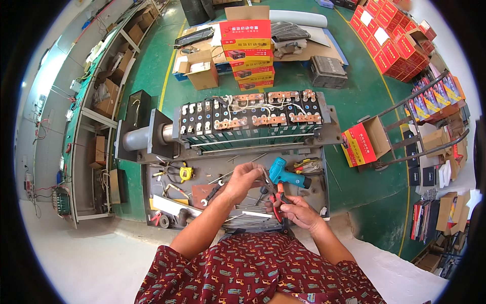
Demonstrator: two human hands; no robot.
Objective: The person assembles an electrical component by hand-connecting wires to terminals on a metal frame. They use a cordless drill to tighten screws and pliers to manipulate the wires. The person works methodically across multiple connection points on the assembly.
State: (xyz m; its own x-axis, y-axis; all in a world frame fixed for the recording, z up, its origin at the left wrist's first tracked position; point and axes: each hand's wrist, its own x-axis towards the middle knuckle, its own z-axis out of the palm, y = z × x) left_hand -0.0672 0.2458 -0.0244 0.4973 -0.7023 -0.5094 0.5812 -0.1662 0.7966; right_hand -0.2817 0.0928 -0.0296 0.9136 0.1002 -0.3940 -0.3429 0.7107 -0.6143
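Observation:
My right hand (302,213) is closed round the red and black handles of a pair of pliers (277,203), low in front of my body. The pliers' jaws point up and to the left. Fingers pinched together, my left hand (244,182) is close to those jaws; whatever it grips is too small to make out. Just beyond the pliers a teal cordless drill (284,174) lies on the bench. Farther off stands a long battery pack (253,121) of dark cells, with copper bars and white wires across its top.
On the grey bench (203,166) are a yellow tape measure (186,174), a wrench (212,193), metal rods and a roll of tape (164,221). A steel press frame (147,138) adjoins the pack's left end. A hand truck (405,143) with an open red carton (365,142) stands at right.

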